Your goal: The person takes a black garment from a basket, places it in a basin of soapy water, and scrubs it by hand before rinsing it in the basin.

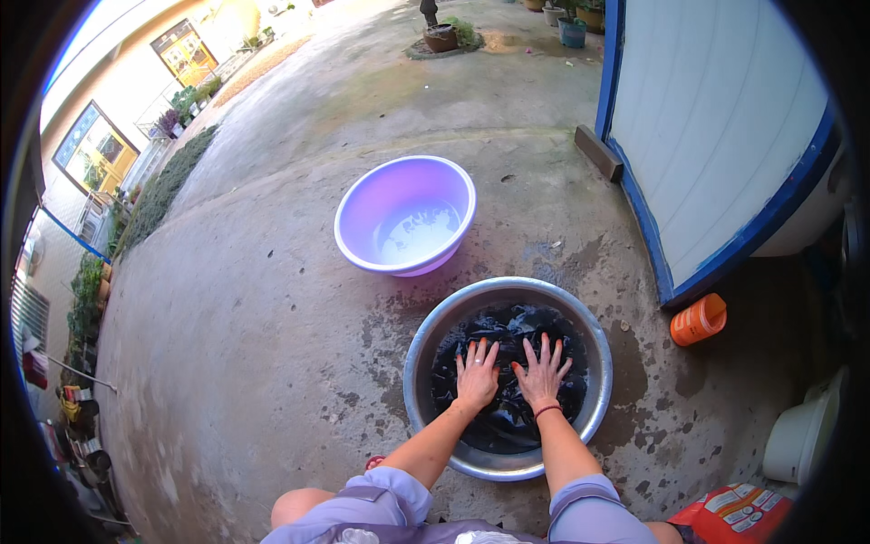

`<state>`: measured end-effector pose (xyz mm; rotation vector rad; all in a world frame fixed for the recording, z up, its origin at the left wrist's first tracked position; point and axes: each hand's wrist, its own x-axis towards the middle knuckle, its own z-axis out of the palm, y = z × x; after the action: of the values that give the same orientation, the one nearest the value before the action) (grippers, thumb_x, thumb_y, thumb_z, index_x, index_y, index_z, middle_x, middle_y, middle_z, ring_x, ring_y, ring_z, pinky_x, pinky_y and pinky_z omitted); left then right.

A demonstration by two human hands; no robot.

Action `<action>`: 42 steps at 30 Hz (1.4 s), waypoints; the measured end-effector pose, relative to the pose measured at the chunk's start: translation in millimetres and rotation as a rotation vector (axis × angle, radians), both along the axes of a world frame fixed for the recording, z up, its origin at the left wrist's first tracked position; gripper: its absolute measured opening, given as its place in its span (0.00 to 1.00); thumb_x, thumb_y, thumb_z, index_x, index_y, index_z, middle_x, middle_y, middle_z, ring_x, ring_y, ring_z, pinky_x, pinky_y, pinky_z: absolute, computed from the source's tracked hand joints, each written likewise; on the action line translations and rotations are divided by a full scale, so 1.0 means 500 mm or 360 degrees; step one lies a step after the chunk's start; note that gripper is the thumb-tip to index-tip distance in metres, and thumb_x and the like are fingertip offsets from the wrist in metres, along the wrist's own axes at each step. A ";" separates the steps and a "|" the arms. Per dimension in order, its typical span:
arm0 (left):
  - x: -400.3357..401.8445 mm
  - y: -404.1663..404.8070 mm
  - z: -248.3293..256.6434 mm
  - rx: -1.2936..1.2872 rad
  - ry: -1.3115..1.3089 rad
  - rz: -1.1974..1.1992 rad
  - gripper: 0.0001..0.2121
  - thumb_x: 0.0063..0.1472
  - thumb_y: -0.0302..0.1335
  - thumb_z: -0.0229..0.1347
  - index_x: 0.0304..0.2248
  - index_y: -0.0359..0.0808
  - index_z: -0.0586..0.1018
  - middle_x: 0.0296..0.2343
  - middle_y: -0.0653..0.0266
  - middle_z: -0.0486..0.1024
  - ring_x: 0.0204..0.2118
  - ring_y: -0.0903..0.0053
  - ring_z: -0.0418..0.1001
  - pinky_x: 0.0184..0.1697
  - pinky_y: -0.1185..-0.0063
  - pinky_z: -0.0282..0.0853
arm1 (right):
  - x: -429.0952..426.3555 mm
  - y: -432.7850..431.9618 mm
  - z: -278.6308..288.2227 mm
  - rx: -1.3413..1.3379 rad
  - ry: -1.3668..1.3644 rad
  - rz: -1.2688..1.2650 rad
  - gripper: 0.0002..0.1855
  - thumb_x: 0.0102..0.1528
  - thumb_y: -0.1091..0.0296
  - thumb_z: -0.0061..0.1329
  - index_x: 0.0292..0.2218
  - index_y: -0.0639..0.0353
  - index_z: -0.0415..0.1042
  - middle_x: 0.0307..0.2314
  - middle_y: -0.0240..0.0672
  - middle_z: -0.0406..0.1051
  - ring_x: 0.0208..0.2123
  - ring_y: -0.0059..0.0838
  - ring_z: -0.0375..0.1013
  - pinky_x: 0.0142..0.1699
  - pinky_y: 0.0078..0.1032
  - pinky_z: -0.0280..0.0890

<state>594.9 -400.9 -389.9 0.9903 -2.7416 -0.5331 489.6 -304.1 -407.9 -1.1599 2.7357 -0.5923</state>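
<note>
Before me on the concrete stands a round metal basin (416, 381), holding water and a dark, wet cloth (506, 425). My left hand (478, 377) lies palm down on the cloth in the left half of the basin, fingers spread, a ring on one finger. Beside it, my right hand (540, 374) presses flat on the same cloth, its fingers also apart and a dark red bracelet at the wrist. Neither hand grips anything that I can see. Past the basin's far left rim sits a purple plastic basin (363, 204) with shallow clear water.
A white door panel with a blue frame (714, 136) rises at the right, a brown block (598, 153) at its edge. Near its lower corner stands an orange container (699, 319). A white bucket (802, 428) and a red bag (737, 513) are at lower right. Wet patches mark the concrete (238, 340).
</note>
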 end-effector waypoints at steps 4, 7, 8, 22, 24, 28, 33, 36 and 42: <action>0.043 -0.001 -0.034 -0.0110 -0.0430 -0.0042 0.25 0.54 0.42 0.41 0.50 0.45 0.55 0.52 0.56 0.45 0.55 0.60 0.39 0.53 0.58 0.36 | -0.012 0.031 -0.041 0.0121 -0.0021 -0.0098 0.29 0.43 0.55 0.45 0.48 0.45 0.56 0.48 0.34 0.48 0.53 0.41 0.41 0.52 0.48 0.35; 0.033 -0.026 -0.019 0.0012 -0.0496 0.0066 0.24 0.53 0.44 0.40 0.48 0.44 0.60 0.51 0.56 0.48 0.54 0.60 0.41 0.52 0.56 0.33 | -0.033 0.019 -0.028 0.0494 -0.0177 -0.0127 0.26 0.41 0.57 0.48 0.43 0.52 0.63 0.46 0.35 0.52 0.50 0.39 0.46 0.51 0.46 0.41; 0.008 -0.039 0.004 0.0141 -0.0681 0.0052 0.22 0.52 0.43 0.41 0.45 0.42 0.63 0.48 0.56 0.54 0.52 0.62 0.48 0.51 0.57 0.37 | -0.048 0.011 -0.016 0.0441 -0.0241 -0.0231 0.23 0.38 0.61 0.50 0.37 0.59 0.67 0.44 0.36 0.54 0.47 0.39 0.51 0.48 0.42 0.50; 0.003 -0.105 0.051 0.2792 0.1114 0.0509 0.17 0.56 0.38 0.39 0.42 0.36 0.65 0.36 0.61 0.67 0.38 0.73 0.65 0.45 0.76 0.60 | 0.114 -0.109 0.211 -0.0935 -0.0575 0.0618 0.11 0.37 0.63 0.52 0.22 0.59 0.69 0.24 0.38 0.65 0.30 0.34 0.66 0.34 0.27 0.62; 0.002 -0.081 0.069 0.2582 0.1312 0.0398 0.15 0.55 0.35 0.41 0.39 0.36 0.67 0.35 0.62 0.67 0.36 0.73 0.65 0.40 0.76 0.61 | 0.139 -0.108 0.234 -0.1185 -0.0272 0.0457 0.11 0.36 0.59 0.52 0.20 0.57 0.69 0.20 0.38 0.65 0.26 0.37 0.66 0.30 0.28 0.62; -0.089 0.010 0.117 0.2420 0.0750 0.1421 0.16 0.49 0.39 0.50 0.35 0.38 0.71 0.35 0.64 0.68 0.40 0.73 0.62 0.40 0.70 0.57 | -0.043 -0.095 0.044 -0.0822 -0.0629 0.0078 0.06 0.43 0.70 0.44 0.18 0.58 0.69 0.17 0.34 0.68 0.18 0.26 0.66 0.23 0.23 0.62; 0.001 -0.018 0.092 0.2754 0.1240 0.1226 0.13 0.52 0.38 0.46 0.33 0.38 0.72 0.34 0.62 0.68 0.32 0.77 0.65 0.35 0.79 0.60 | 0.151 -0.128 0.176 -0.1268 -0.0552 0.0330 0.03 0.33 0.69 0.47 0.16 0.56 0.67 0.22 0.33 0.66 0.27 0.35 0.64 0.32 0.31 0.60; 0.038 -0.062 0.136 0.2876 0.1678 0.0419 0.13 0.55 0.39 0.41 0.31 0.40 0.71 0.29 0.65 0.70 0.28 0.79 0.67 0.33 0.81 0.63 | 0.188 -0.120 0.234 -0.1280 -0.0621 0.0378 0.04 0.34 0.68 0.47 0.14 0.56 0.65 0.21 0.31 0.64 0.25 0.32 0.64 0.28 0.26 0.61; -0.073 0.023 0.077 0.2616 0.1097 0.0979 0.16 0.56 0.43 0.42 0.33 0.39 0.71 0.27 0.66 0.71 0.29 0.77 0.69 0.31 0.80 0.66 | -0.043 -0.052 0.059 -0.0546 -0.0310 -0.0121 0.05 0.42 0.65 0.46 0.20 0.55 0.67 0.21 0.33 0.65 0.26 0.37 0.65 0.29 0.31 0.62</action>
<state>558.2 -389.4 -351.3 1.2979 -0.8705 -2.4020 468.3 -330.0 -378.2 -0.9967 2.5860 -1.1556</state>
